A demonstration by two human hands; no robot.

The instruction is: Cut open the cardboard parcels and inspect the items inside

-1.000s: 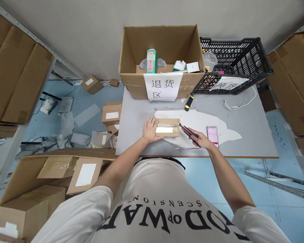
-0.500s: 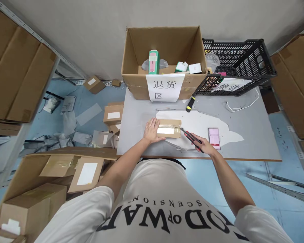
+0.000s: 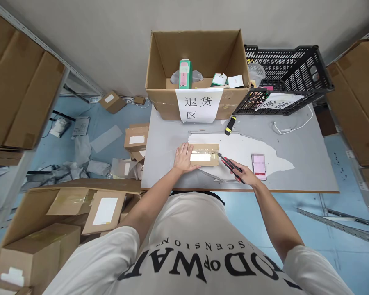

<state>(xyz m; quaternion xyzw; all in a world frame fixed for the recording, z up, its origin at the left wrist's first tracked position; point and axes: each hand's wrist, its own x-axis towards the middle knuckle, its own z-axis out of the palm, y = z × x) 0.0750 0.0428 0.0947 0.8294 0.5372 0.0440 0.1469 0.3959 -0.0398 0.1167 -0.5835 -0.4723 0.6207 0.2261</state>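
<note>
A small cardboard box [image 3: 203,150] with clear tape and a white label lies on the table. My left hand [image 3: 183,158] grips its left end, with the thumb along the near side and the fingers over the top. In my right hand [image 3: 244,174] is a black and red utility knife [image 3: 229,164], pointing left. Its tip is at the box's right end, by the tape; whether the blade is in the tape is too small to tell. Under the box lies a flattened white sheet [image 3: 249,151]. Beside my right hand rests a phone [image 3: 259,166] with its screen lit.
Behind stand a large open carton [image 3: 166,102] with a paper sign and small boxes inside, and a black plastic crate [image 3: 307,78]. A black and yellow tool handle [image 3: 230,125] and a white cable [image 3: 284,133] lie on the table [image 3: 313,176]. A carton of parcels [image 3: 38,250] stands at lower left.
The view has shifted slightly. My right hand and the knife have moved very little at the box's right end; my left hand stays on the box.
</note>
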